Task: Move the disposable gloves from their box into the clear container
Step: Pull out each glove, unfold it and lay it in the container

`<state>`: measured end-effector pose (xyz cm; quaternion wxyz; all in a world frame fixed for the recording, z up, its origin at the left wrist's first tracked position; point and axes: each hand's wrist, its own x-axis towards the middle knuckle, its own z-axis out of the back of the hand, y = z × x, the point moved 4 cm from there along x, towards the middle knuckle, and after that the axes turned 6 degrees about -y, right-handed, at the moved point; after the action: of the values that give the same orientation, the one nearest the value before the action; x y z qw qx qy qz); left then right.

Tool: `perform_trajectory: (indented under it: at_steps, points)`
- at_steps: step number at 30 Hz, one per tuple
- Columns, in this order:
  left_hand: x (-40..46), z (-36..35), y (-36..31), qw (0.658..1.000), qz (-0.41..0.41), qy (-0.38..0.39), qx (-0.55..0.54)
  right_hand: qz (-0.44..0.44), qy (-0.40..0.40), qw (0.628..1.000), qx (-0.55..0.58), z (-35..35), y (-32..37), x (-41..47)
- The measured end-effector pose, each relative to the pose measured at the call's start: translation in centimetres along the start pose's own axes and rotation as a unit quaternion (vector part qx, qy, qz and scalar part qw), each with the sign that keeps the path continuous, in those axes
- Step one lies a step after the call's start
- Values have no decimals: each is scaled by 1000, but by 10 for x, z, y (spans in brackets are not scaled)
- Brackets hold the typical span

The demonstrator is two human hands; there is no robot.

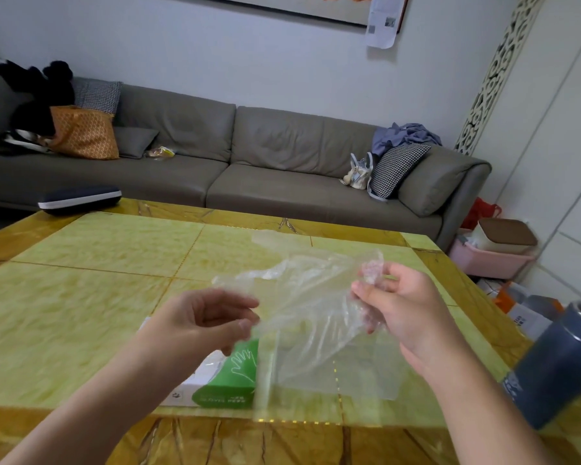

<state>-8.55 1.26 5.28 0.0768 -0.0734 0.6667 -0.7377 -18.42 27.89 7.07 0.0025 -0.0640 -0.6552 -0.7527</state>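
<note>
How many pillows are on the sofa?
4: a checked pillow and an orange pillow at the left end, a grey pillow beside them, a checked one at the right end. More may be hidden.

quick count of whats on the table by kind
glove box: 1
clear gloves held above it, bunched film, count unclear: at least 1
dark case: 1
grey flask: 1
total: at least 4
</note>
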Motion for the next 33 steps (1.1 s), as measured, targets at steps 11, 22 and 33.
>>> perform_trajectory:
  at_steps: [11,22,33]
  points:
    - [15,-83,-38,883,-339,-33,325,32,-23,921,-387,19,-38,21]
    - [59,-146,36,824,-25,243,510,91,-18,799,-594,27,-35,15]
    - [65,-181,36,751,-15,308,583,129,-32,803,-582,29,-49,17]
